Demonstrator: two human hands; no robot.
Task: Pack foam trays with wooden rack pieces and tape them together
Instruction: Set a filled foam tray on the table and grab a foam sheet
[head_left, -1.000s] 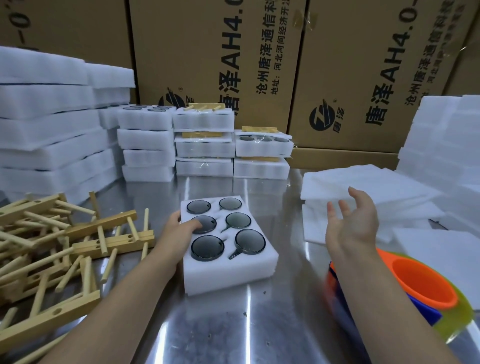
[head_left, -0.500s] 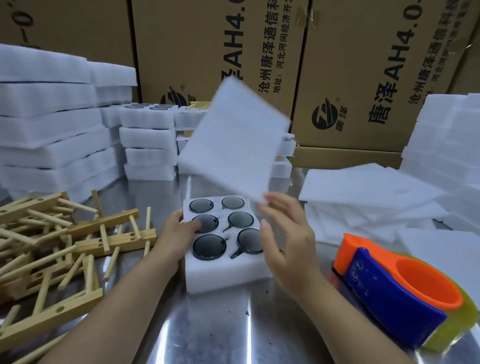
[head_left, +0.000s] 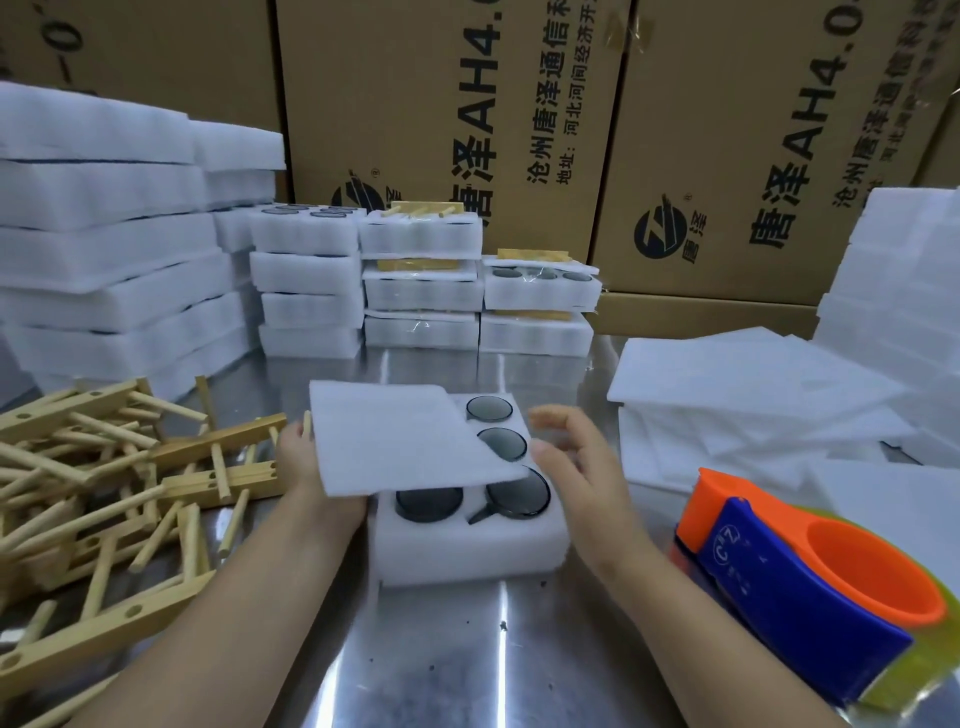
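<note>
Atop white foam tray (head_left: 467, 551), thin white foam sheet (head_left: 410, 441) now down, skewed left; right hand (head_left: 576, 457) spread, empty; left hand (head_left: 311, 478) grip hidden; squaring likely next.

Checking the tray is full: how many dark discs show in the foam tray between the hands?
4 discs: three down the right side, one at the near left. The foam sheet covers the rest, so more may be hidden.

Tall brown cardboard boxes (head_left: 415, 78), printed with black Chinese characters, "AH4.0" and a round black logo, stand side by side behind a shiny, reflective steel surface (head_left: 441, 654).
</note>
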